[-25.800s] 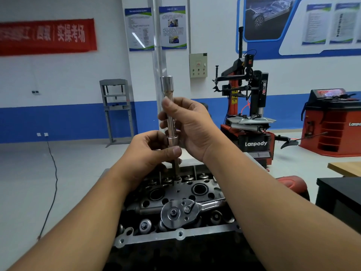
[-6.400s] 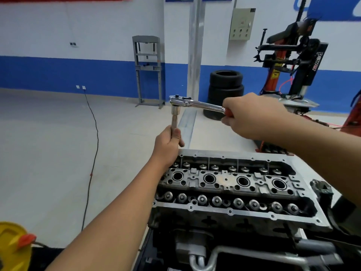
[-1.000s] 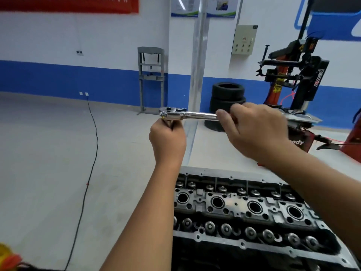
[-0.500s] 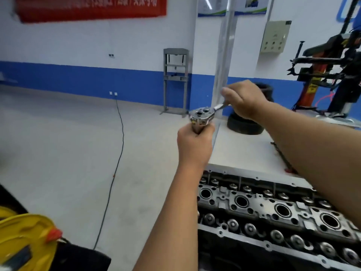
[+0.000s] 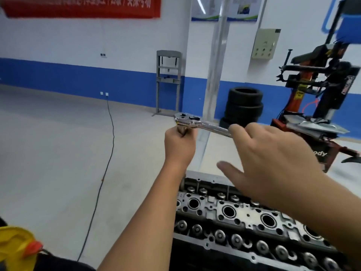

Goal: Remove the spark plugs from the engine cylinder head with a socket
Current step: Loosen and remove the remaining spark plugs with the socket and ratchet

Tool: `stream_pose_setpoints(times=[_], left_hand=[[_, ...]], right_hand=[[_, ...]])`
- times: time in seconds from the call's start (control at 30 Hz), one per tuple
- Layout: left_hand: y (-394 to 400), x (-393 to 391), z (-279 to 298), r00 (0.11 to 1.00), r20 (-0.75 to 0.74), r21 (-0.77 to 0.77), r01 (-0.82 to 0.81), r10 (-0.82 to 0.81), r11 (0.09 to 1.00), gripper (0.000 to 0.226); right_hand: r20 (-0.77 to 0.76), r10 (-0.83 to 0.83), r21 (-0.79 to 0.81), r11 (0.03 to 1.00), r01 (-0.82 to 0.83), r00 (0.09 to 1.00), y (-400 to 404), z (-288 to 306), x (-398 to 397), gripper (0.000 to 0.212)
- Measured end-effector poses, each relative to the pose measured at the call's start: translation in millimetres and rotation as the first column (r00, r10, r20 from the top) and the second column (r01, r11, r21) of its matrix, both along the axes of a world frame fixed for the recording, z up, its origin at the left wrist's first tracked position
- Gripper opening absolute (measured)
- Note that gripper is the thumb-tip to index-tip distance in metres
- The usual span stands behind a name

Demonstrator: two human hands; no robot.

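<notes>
A yellow plastic object (image 5: 16, 249) with an orange tab fills the lower left corner, and a thin black cable (image 5: 101, 182) trails across smooth pale floor, wide and open through the left half of the frame. At centre, the left hand (image 5: 179, 146) is fisted around the upright shaft under a polished chrome ratchet (image 5: 197, 123), its round head uppermost and its slim handle running nearly level toward the right. The right hand (image 5: 273, 163) covers the handle's far end, thumb spread loose; whether its fingers grip cannot be told. Both hands are raised well above the cast-metal cylinder head (image 5: 244, 222), lower right, its row of round plug wells running diagonally toward the bottom right corner. Stacked black tyres (image 5: 244, 106) and a red-and-black tyre changer (image 5: 322, 94) crowd the right edge.
</notes>
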State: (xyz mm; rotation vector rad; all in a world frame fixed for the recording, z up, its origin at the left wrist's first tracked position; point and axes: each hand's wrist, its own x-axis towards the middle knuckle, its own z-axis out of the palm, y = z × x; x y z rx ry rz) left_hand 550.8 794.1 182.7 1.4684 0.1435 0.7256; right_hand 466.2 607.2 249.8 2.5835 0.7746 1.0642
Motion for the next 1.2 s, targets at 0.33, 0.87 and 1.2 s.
stream_pose_setpoints(times=[0.33,0.87,1.2], left_hand=[[-3.6,-22.6,3.8,0.980,-0.111,-0.032,0.164,-0.167,0.986,0.047],[-3.8,1.7,-6.8,0.998,-0.023,0.065,-0.062,0.063,0.996,0.039],[-7.7,-3.3,-10.6,0.994,0.033,0.087,-0.105,0.102,0.991,0.044]], right_hand=[[-0.262,-0.047,0.096,0.993,0.074,0.964,52.1,43.2,124.2,0.011],[-0.050,0.255,0.003,0.967,-0.255,0.966,62.4,13.4,67.0,0.043],[-0.380,0.289,0.482,0.873,-0.078,0.879,34.9,66.2,49.2,0.033]])
